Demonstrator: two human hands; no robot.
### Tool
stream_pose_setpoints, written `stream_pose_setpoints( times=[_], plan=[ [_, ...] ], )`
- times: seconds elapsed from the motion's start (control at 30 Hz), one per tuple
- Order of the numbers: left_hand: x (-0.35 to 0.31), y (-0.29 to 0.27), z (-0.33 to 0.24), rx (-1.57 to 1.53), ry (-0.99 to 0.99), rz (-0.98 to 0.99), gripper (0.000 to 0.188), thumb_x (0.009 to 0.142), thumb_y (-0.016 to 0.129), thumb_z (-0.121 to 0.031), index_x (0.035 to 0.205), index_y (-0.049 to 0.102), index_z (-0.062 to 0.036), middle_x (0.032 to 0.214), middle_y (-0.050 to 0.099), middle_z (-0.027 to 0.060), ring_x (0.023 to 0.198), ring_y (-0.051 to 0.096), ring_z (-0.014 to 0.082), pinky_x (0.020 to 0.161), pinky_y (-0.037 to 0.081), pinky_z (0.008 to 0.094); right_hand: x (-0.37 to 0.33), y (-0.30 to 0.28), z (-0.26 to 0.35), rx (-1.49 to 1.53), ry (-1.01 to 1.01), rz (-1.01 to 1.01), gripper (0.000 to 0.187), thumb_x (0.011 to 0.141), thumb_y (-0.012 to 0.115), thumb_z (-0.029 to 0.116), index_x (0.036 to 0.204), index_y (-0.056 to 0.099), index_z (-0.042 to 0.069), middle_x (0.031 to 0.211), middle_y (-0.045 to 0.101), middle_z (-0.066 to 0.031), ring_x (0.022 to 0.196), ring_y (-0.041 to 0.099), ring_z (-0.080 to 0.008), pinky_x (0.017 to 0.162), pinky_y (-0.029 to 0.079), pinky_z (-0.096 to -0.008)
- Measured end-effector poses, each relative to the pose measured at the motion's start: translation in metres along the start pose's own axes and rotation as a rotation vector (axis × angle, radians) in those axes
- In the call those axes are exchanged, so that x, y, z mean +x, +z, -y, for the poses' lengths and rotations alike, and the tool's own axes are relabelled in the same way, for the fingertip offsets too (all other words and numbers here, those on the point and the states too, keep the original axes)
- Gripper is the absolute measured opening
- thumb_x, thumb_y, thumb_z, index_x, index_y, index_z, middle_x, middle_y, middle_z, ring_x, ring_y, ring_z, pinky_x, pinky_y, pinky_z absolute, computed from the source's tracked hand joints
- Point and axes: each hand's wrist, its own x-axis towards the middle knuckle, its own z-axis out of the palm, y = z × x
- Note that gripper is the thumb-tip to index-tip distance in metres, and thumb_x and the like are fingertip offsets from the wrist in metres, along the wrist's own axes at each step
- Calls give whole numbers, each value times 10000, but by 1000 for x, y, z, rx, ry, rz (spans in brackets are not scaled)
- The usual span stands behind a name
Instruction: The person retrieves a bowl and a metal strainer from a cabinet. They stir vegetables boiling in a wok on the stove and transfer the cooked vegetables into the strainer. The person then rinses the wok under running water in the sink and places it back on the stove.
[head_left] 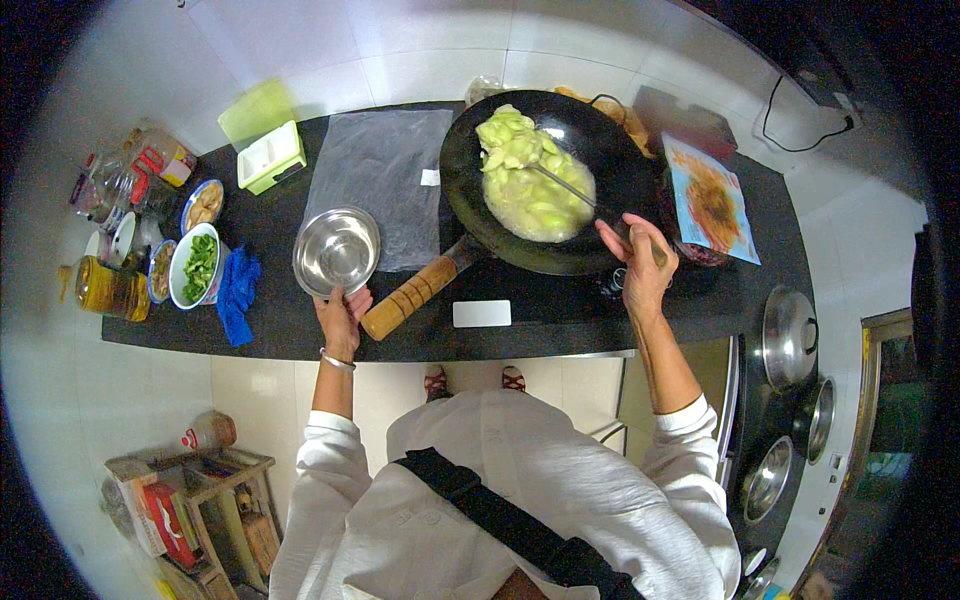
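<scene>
My left hand (343,316) is closed on the near rim of an empty steel bowl (337,250), left of the wok. My right hand (645,268) grips the wooden end of a wok spatula (567,184) with a thin metal shaft. The spatula's blade is hidden under a heap of pale green vegetable slices (508,138) at the far left side of the black wok (615,150). More slices lie in cloudy liquid at its bottom. The wok's wooden handle (410,297) points toward me, just right of the bowl, untouched by either hand.
A clear plastic sheet (375,160) covers the black counter behind the bowl. Further left are a bowl of chopped green peppers (200,265), a blue cloth (237,295) and oil bottles (110,290). A white rectangular object (482,314) lies near the front edge. Steel lid (790,338) at right.
</scene>
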Motion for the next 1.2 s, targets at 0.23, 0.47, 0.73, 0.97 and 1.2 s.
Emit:
stream_pose_setpoints(
  times=[0.23,0.47,0.73,0.97,1.2],
  plan=[
    [1,5,-27,62,72,-4,417,878,382,-78,1268,237,-93,938,572,156,643,635,204,517,565,299,-10,-7,5,23,-33,-41,224,898,475,89,961,547,-114,888,585,-148,817,630,-358,750,549,-358],
    [-21,66,-98,127,180,250,358,869,423,-99,1215,332,-71,759,608,144,569,619,161,443,531,224,-22,-15,26,-1,-64,-86,228,905,469,95,964,543,-112,811,558,-102,824,628,-370,746,550,-342],
    [-32,130,-132,194,144,534,399,876,417,-87,1250,288,-33,719,613,202,501,606,153,445,536,224,-32,-27,37,-19,-83,-121,241,899,483,113,952,545,-113,864,572,-135,815,630,-368,734,556,-355],
    [-35,183,-127,404,48,675,428,880,433,-118,1279,281,-94,773,629,175,527,604,150,459,532,255,-39,-21,78,-15,-151,-121,252,896,483,115,958,538,-123,855,568,-157,813,623,-393,731,558,-368],
    [-33,217,-102,372,-108,811,405,881,445,-112,1253,290,-86,796,631,189,638,649,202,525,559,288,-62,-10,106,-130,-243,4,240,897,470,101,942,564,-115,818,557,-116,827,617,-374,744,545,-417]
  ],
)
